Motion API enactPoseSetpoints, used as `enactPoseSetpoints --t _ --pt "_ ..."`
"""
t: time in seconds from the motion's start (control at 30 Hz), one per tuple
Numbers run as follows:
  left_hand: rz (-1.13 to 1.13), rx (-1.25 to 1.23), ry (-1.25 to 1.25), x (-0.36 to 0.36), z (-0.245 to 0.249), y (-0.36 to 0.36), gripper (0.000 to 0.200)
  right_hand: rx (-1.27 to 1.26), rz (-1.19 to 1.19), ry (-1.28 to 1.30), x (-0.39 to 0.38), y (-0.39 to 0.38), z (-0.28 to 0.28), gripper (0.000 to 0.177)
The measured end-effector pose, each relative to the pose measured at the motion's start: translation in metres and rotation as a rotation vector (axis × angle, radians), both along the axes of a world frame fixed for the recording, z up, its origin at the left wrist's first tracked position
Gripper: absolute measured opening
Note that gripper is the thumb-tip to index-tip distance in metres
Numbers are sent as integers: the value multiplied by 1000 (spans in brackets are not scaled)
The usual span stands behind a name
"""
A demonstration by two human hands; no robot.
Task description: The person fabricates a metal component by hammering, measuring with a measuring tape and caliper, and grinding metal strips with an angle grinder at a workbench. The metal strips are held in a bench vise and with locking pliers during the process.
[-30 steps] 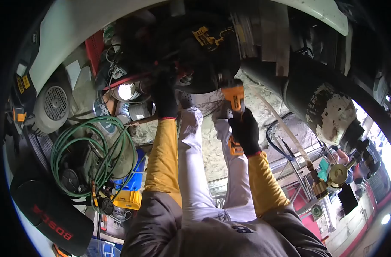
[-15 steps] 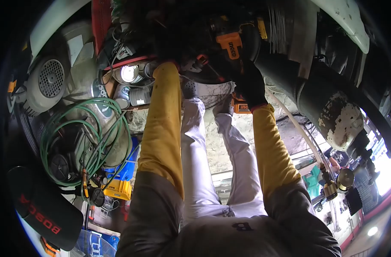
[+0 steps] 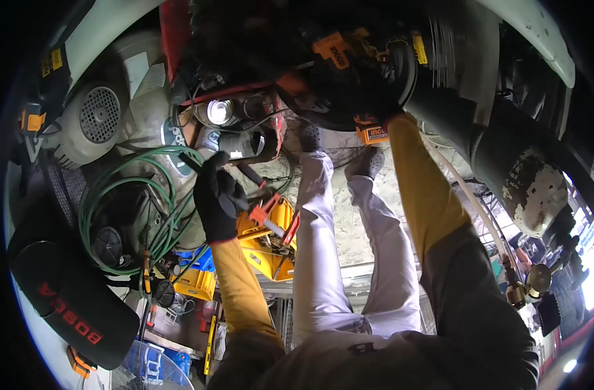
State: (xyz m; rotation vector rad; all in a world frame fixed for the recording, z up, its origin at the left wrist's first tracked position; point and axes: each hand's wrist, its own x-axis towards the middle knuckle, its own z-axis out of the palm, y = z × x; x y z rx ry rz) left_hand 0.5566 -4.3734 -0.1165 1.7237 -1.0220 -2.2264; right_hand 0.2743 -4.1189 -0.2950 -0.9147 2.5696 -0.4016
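My right hand [image 3: 383, 101], in a black glove, is wrapped round the dark handle of an orange-and-black cordless power tool [image 3: 331, 51]. Its orange battery [image 3: 375, 132] shows below the hand; the tool's front end is lost in shadow. To the left, my left hand [image 3: 220, 195], also gloved in black, is curled with an orange-red clamp [image 3: 266, 209] at its fingers. How the fingers grip the clamp is partly hidden. Behind the clamp sits a yellow crate [image 3: 263, 259]. A dark round rim [image 3: 411, 71] curves beside the right hand.
A coiled green hose [image 3: 89, 218] hangs left of my left hand, with a grey motor [image 3: 92, 123] above it. Cans [image 3: 242, 144] and a bright lamp [image 3: 219, 112] stand ahead. On the right are a dark pipe [image 3: 528, 188] and a brass fitting [image 3: 539, 279].
My left hand has come back from the dark area ahead toward the yellow crate, the clamp moving with it. My right hand and the power tool have shifted slightly forward.
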Motion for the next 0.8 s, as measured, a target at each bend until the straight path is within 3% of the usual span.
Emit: enactPoseSetpoints --t 0.07,0.23,0.33,0.37,0.4,0.47,0.5,0.53,0.57,0.6,0.67,0.7,0.73,0.8 --pt "22 -38 -83 17 9 5 37 20 26 -10 -13 -10 -11 57" --pt "170 24 4 72 9 17 36 -20 5 31 -13 -23 5 55" --pt "166 -147 88 53 36 51 36 -247 -114 106 34 -14 77 53" --pt "-75 -392 -71 54 36 61 35 -343 -166 81 60 -6 110 53" --pt "-28 -341 -57 39 53 72 35 -396 -227 -19 87 3 147 52" --pt "46 -192 66 29 75 88 34 -175 -352 -677 140 38 204 53" --pt "73 -101 95 29 87 96 34 -368 -406 -1039 170 65 218 50" --pt "91 -7 129 25 99 105 33 -535 -650 -1331 197 87 252 46" --pt "36 -66 70 19 106 118 35 -560 -929 -1576 212 101 293 44" --pt "-8 148 187 19 130 124 37 -608 -1215 -1804 222 116 332 41" --pt "-128 442 460 22 158 141 35 -910 -1352 -1900 250 143 379 42" --pt "-211 514 506 20 175 153 35 -1112 -1418 -1840 266 154 393 51" --pt "-299 584 546 20 190 163 34 -1101 -1420 -1673 272 165 410 46" --pt "-467 758 489 25 189 173 40 -836 -1452 -1283 265 180 459 39"
